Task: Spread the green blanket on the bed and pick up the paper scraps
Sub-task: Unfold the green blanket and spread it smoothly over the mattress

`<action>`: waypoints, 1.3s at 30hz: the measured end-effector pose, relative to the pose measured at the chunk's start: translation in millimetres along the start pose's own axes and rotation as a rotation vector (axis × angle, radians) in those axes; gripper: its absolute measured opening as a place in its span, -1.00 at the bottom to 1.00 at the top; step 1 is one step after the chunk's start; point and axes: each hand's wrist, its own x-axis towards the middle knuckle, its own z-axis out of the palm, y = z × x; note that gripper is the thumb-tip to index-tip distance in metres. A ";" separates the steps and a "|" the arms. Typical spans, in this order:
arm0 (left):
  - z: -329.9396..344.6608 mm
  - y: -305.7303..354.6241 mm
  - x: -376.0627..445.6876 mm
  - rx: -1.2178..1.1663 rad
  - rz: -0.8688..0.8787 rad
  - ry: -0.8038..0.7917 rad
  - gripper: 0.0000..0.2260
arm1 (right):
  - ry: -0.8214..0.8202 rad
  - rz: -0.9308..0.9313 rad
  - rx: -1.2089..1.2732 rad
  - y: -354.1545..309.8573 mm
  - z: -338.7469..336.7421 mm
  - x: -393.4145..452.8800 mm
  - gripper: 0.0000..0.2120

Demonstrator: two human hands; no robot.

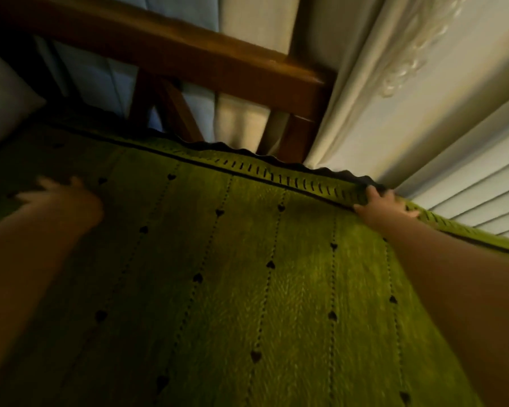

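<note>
While the right hand (385,204) pinches the green blanket's (247,274) scalloped edge at two o'clock and the blurred left hand (56,190) lies flat at nine, an uneven tug could rumple it.

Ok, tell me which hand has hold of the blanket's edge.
The right hand: its fingers curl over the scalloped edge of the green blanket near the curtain. The left hand, blurred, lies over the blanket's middle, away from any edge.
</note>
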 end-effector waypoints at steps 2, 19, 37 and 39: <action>2.3 26.1 -34.1 -0.211 0.155 0.062 -0.39 | 0.027 -0.153 0.007 -22.8 -8.0 -11.2 -0.34; -1.8 189.5 -64.7 -0.176 0.569 0.210 -0.19 | -0.117 -0.094 0.068 35.8 19.8 63.5 -0.11; 117.1 -165.1 -51.1 -0.503 -0.273 -0.111 -0.37 | 0.151 -0.994 -0.139 -167.8 132.5 -230.7 -0.31; 112.0 -155.6 -56.2 -0.478 -0.137 0.002 -0.35 | 0.121 -0.894 -0.093 -183.6 133.2 -238.8 -0.32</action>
